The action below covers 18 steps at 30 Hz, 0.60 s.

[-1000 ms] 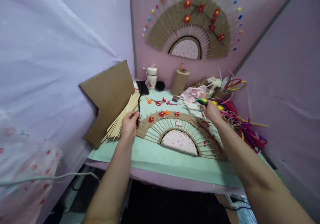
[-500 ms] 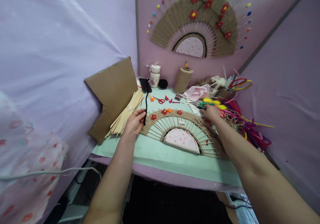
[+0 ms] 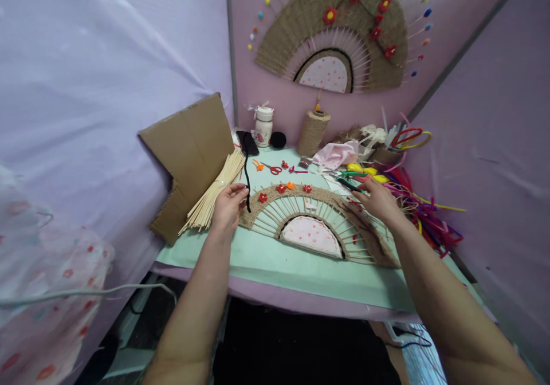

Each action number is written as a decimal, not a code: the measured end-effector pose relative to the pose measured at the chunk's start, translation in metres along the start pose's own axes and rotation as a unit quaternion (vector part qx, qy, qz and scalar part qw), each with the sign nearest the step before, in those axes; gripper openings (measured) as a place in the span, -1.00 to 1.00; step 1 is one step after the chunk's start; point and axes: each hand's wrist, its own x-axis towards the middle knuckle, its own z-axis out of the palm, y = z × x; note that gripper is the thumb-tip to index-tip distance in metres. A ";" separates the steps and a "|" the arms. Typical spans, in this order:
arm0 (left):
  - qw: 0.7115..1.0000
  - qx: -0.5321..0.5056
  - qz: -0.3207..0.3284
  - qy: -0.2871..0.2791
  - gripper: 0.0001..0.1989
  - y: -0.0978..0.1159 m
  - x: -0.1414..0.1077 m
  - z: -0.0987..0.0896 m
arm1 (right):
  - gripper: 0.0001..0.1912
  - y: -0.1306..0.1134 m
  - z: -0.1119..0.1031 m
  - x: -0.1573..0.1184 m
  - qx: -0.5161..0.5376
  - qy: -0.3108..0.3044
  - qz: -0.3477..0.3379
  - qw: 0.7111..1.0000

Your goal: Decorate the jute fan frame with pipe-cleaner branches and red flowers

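My left hand (image 3: 230, 204) pinches a thin black fuzzy stem, like a pipe cleaner (image 3: 247, 173), between thumb and fingertips; it stands nearly upright. Below and to the right lies a half-round twine-woven fan (image 3: 320, 193) with red and orange flowers along its rim and a pink-dotted white half-circle at its base. At the fan's right upper edge, the curled fingers of my right hand (image 3: 376, 199) close at the end of the dark handle of green-and-black pliers (image 3: 349, 184). The pliers' jaws point left, over the table.
Behind the fan lie red-handled scissors (image 3: 272, 169) and small flowers. A bundle of sticks (image 3: 215, 196) leans by bent cardboard (image 3: 189, 150). A twine spool (image 3: 313, 134), white bottle (image 3: 263, 127) and colourful pipe cleaners (image 3: 433, 219) stand or lie around. A finished-looking fan (image 3: 365, 35) hangs on the wall.
My right hand has drawn back to the right and slightly toward me, showing more of the pliers' dark handle. My left hand still holds the black stem in nearly the same place.
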 end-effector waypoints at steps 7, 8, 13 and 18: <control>0.986 0.144 0.083 0.006 -0.65 -0.009 0.004 -0.003 | -0.59 0.025 -0.013 -0.044 0.095 0.052 -0.056 0.993; 0.983 0.157 0.089 0.007 -0.67 -0.009 0.004 -0.003 | -0.58 0.028 -0.014 -0.050 0.103 0.055 -0.055 0.992; 0.974 0.198 0.106 0.004 -0.75 -0.011 0.008 -0.005 | -0.57 0.039 -0.016 -0.077 0.138 0.051 -0.043 0.988; 0.948 0.287 0.134 -0.004 -0.77 -0.016 0.011 -0.009 | -0.57 0.031 -0.020 -0.090 0.156 0.057 -0.036 0.986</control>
